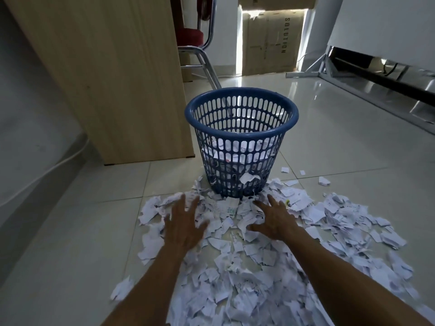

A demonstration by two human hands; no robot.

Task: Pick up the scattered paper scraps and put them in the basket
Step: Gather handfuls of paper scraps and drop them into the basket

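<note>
A blue slotted plastic basket (241,114) stands upright on the tiled floor, partly filled with crumpled white paper. White torn paper scraps (254,278) lie in a wide pile in front of and around its base. My left hand (184,223) hovers with spread fingers over the scraps left of the basket's front. My right hand (274,218) is spread palm-down on the scraps just right of it. Neither hand holds anything. One scrap (248,178) pokes out through the basket's wall.
A wooden desk side panel (113,74) stands left of the basket. Behind are a red chair with metal legs (200,43), a cardboard box (270,41) and a metal frame (367,69) at right. A few stray scraps (323,181) lie right of the basket.
</note>
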